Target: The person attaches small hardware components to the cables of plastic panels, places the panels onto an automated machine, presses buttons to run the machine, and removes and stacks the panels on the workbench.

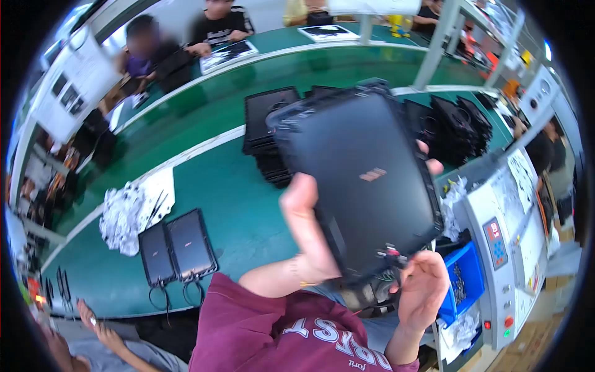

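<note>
My left hand (304, 214) grips a black framed panel (372, 177) by its left side, thumb on the near edge. Fingertips show past its far right edge. The panel is tilted, with a small copper-coloured mark in the middle of its smooth face. A small connector with red and pale parts (390, 253) sits at its lower edge. By the lower right corner, my right hand (424, 291) is open with the palm showing, close to the connector; whether it touches is unclear. Behind the panel stands a stack of similar black panels (266, 155).
Two smaller panels with cables (178, 246) lie on the green bench (248, 223), near crumpled white wrapping (124, 217). More black parts (462, 127) are piled at the back right. A blue bin (466, 279) and a grey machine (496, 248) stand right. People sit across the bench and at left.
</note>
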Demonstrator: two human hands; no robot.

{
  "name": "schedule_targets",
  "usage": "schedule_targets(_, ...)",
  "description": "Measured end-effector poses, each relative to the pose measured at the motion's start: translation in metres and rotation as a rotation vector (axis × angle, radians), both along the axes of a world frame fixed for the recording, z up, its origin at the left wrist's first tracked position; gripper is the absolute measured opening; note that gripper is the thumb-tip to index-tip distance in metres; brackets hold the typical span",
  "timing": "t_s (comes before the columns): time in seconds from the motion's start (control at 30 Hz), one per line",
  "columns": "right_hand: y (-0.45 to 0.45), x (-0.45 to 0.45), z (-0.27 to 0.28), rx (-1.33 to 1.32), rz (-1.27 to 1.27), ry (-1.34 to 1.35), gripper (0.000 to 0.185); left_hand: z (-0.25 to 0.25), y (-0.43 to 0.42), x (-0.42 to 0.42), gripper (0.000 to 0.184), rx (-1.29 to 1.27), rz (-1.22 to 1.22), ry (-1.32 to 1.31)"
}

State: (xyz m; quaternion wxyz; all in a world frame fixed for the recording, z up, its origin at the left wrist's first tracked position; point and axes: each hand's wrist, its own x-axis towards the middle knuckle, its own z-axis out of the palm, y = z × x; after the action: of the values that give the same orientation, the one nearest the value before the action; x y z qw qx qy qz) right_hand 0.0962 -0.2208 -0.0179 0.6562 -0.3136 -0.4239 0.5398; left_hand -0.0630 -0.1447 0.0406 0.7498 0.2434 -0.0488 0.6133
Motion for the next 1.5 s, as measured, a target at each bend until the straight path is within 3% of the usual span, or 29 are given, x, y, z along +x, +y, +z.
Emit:
schedule_targets(0.1,-0.006,0.01,-0.01,0.083,-0.033,0.023,0.073,-0.001,-0.017,-0.056,0.1,-0.06,0.362,0.072)
schedule_targets(0.17,-0.008,0.018,-0.013,0.203,0.12,0.103,0.051,-0.026,-0.037,-0.091,0.078,-0.224,0.602,0.023)
schedule_targets(0.2,-0.008,0.023,-0.016,0.223,0.153,0.136,0.048,-0.064,-0.048,-0.12,0.069,-0.198,0.678,-0.081)
schedule_targets(0.23,-0.008,0.028,-0.019,0.241,0.185,0.168,0.045,-0.071,-0.057,-0.13,0.057,-0.244,0.766,0.034)
schedule_targets(0.3,-0.008,0.034,-0.023,0.233,0.197,0.181,0.038,-0.086,-0.07,-0.138,0.05,-0.463,0.921,0.255)
schedule_targets(0.5,-0.009,0.036,-0.032,0.193,0.244,0.184,0.036,-0.14,-0.075,-0.173,0.044,-0.799,0.728,0.422)
schedule_targets(0.57,-0.01,0.034,-0.034,0.202,0.243,0.161,0.035,-0.148,-0.062,-0.179,0.044,-0.851,0.846,0.549)
schedule_targets(0.67,-0.017,0.033,-0.035,0.107,0.083,0.155,0.043,-0.169,-0.053,-0.206,0.055,-0.849,1.02,1.373)
schedule_targets(0.73,-0.02,0.034,-0.036,0.1,0.062,0.147,0.042,-0.174,-0.05,-0.206,0.061,-0.748,1.4,2.17)
schedule_targets(0.77,-0.022,0.036,-0.036,0.097,0.049,0.141,0.041,-0.164,-0.05,-0.193,0.062,-0.678,1.703,2.308)
schedule_targets(0.9,-0.026,0.042,-0.041,0.094,0.033,0.138,0.039,-0.121,-0.043,-0.155,0.073,-0.36,1.544,2.464)
schedule_targets(1.0,-0.027,0.045,-0.045,0.116,0.065,0.129,0.035,-0.139,-0.027,-0.134,0.089,-0.199,1.387,2.68)
schedule_targets(1.1,-0.026,0.05,-0.049,0.158,0.134,0.106,0.029,-0.154,-0.015,-0.13,0.092,-0.073,1.213,2.895)
schedule_targets(1.27,-0.03,0.056,-0.056,0.133,0.105,0.095,0.025,-0.157,-0.016,-0.154,0.091,0.098,1.035,2.862)
schedule_targets(1.5,-0.028,0.049,-0.057,0.036,0.016,0.11,0.034,-0.154,-0.039,-0.176,0.085,0.006,0.94,2.866)
